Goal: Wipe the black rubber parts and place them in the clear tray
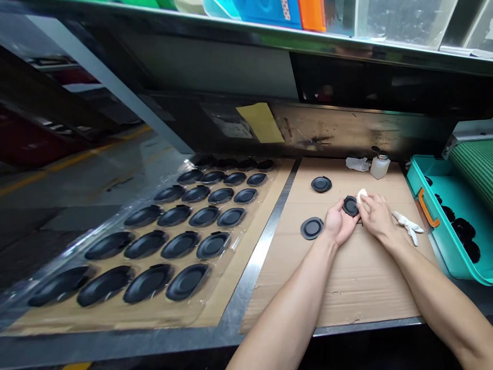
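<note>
My left hand [339,223] holds a round black plastic part [350,206] above the cardboard sheet [346,288], with its thumb at the near rim. In my right hand [373,215] is a small white pad [361,195], pinched at the part's right edge. Whether the pad touches the part, I cannot tell for sure. Two similar black parts lie on the cardboard: one farther back [321,184], the other left of my left wrist [311,227]. A crumpled white glove [407,225] rests right of my right hand.
A clear plastic tray [215,303] at left carries rows of black parts. A pump bottle [380,165] and white cloth [357,164] stand at the back. On the right, a teal bin [439,226] with black pieces sits beside a green conveyor belt [475,164]. A shelf edge [246,33] overhangs.
</note>
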### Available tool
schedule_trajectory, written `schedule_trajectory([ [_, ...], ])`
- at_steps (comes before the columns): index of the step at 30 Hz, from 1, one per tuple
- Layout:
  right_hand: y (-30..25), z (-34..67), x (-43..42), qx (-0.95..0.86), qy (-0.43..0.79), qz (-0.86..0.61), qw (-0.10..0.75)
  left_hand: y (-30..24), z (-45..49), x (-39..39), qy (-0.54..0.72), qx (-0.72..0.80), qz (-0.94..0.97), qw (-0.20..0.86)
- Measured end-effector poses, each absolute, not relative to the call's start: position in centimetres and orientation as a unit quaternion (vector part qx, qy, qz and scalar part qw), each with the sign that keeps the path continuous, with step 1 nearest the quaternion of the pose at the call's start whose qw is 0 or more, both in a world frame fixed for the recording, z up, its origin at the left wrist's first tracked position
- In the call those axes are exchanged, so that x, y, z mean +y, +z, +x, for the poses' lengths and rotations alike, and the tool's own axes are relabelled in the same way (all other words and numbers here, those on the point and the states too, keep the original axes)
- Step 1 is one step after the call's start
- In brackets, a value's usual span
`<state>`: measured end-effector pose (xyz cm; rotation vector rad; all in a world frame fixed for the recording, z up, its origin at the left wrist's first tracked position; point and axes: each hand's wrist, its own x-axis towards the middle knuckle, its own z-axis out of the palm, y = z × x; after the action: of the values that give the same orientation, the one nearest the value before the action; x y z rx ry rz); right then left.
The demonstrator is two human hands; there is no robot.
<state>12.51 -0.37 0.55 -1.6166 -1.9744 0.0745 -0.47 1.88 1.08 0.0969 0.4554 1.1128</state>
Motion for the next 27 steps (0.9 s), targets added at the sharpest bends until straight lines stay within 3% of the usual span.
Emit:
schedule_trajectory([
  [4, 1.0, 13.3, -0.5, -0.78, 0.04, -0.55, 0.295, 1.3, -0.2, 1.8, 0.508, 0.222, 0.048, 0.831],
  [13, 2.4, 12.9, -1.2, -0.853, 0.032, -0.48, 0.204, 0.9, -0.1, 2.3, 0.514, 0.224, 0.049, 0.827],
  [27, 2.0, 13.0, -0.6, -0.848, 0.007, -0.484, 0.218, 1.0, 0.0, 2.5, 0.492, 0.231, 0.09, 0.835],
])
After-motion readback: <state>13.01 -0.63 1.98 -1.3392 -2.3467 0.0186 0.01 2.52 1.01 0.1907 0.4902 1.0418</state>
